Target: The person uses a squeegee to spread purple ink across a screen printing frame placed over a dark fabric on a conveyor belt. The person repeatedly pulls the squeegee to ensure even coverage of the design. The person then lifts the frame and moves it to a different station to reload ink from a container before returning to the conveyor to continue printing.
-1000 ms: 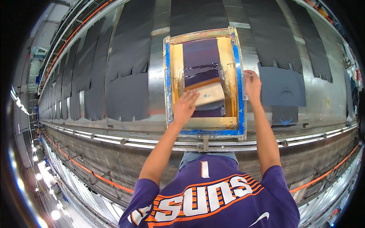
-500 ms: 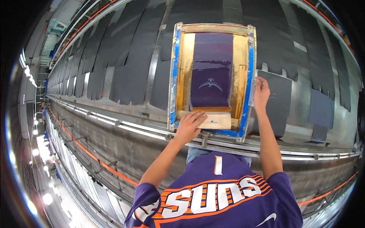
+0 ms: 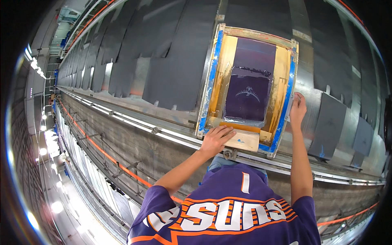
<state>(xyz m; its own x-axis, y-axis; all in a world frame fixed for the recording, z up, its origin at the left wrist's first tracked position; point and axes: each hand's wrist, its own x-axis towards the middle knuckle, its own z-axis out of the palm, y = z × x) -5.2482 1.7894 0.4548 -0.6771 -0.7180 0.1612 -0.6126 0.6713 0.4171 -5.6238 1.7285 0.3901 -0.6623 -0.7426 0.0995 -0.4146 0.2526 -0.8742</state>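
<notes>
A screen-printing frame (image 3: 288, 85) with blue-taped sides and a wooden far bar lies tilted on the long table. Its mesh (image 3: 247, 108) carries dark purple ink, with a pale curved, spiky motif showing through. At the frame's near end lies a squeegee (image 3: 244, 141) with a light wooden handle. My left hand (image 3: 218, 140) grips the handle's left part, fingers bent over its top. On the right side of the frame, my right hand (image 3: 298, 108) pinches the outer edge with thumb and fingertips. The squeegee's blade is mostly hidden under the handle.
Dark fabric pieces (image 3: 167, 83) lie in rows along the metal table, several to the left and right. A metal rail (image 3: 130, 117) with clamps runs along the near edge. A cut piece with notched tabs (image 3: 330, 118) lies right of the frame.
The frame has shifted left along the table, baring metal between it and the notched piece on the right. Both hands went with it, keeping their holds. The view has also turned.
</notes>
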